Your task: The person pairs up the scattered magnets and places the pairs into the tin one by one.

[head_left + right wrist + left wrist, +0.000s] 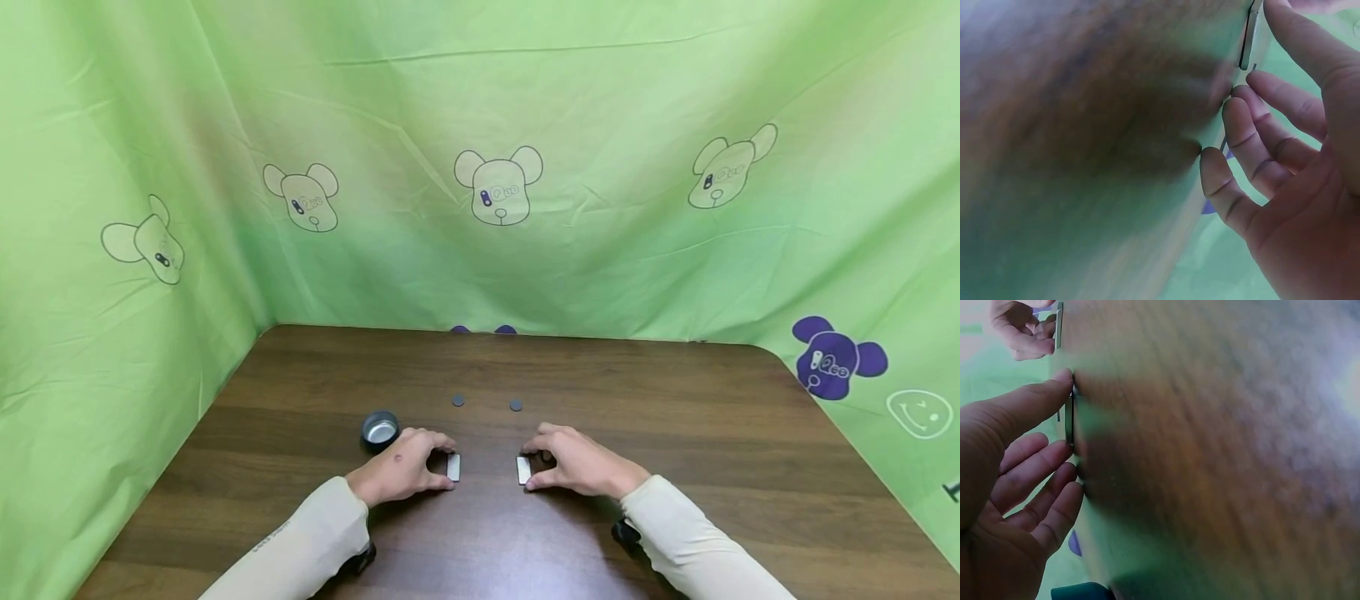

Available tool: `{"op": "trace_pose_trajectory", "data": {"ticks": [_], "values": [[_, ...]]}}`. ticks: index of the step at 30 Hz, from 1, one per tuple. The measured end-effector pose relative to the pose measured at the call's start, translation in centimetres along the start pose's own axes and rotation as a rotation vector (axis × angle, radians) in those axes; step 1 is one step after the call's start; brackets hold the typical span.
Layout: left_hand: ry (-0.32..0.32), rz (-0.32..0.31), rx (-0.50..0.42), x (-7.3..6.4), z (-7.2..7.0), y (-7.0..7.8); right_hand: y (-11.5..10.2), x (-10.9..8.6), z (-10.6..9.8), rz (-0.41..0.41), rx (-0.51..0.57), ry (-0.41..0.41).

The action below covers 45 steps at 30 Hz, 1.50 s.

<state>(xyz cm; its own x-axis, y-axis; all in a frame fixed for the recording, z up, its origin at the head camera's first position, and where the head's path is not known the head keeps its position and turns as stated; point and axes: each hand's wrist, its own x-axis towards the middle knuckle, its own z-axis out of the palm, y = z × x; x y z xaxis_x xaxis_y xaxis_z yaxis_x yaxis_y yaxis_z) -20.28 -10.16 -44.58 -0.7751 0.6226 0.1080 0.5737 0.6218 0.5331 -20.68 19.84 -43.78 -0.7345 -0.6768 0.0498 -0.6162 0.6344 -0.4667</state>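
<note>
In the head view my left hand [405, 467] pinches a small, flat, whitish rectangular piece [453, 467] by its two ends, thumb at the near end and fingertips at the far one. The left wrist view shows this piece [1069, 419] edge-on, low at the table surface. Across from it, my right hand [577, 462] holds a matching rectangular piece [523, 470] the same way, with its other fingers curved down to the wood. That piece [1249, 37] appears as a thin slab with a dark underside in the right wrist view. A gap of bare table separates the two pieces.
Two small dark discs [458, 401] [516, 406] lie farther back on the brown wooden table [637, 383]. A round dark tin [380, 429] with a shiny inside stands just beyond my left hand. Green printed cloth [585, 267] hangs behind and at both sides.
</note>
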Motion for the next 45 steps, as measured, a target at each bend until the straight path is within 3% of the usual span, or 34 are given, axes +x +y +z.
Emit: {"op": "trace_pose_trajectory", "data": {"ticks": [17,26,45], "values": [[0.056,-0.032,-0.048,0.2,0.3,-0.4,0.2,0.2,0.2,0.008,0.022,0.009],[0.102,-0.050,-0.149,0.6,0.7,-0.6,0.0,1.0,0.9,0.018,0.052,0.036],[0.109,-0.039,-0.204,2.0,1.7,-0.4,-0.8,2.0,1.7,0.067,0.019,0.088]]}}
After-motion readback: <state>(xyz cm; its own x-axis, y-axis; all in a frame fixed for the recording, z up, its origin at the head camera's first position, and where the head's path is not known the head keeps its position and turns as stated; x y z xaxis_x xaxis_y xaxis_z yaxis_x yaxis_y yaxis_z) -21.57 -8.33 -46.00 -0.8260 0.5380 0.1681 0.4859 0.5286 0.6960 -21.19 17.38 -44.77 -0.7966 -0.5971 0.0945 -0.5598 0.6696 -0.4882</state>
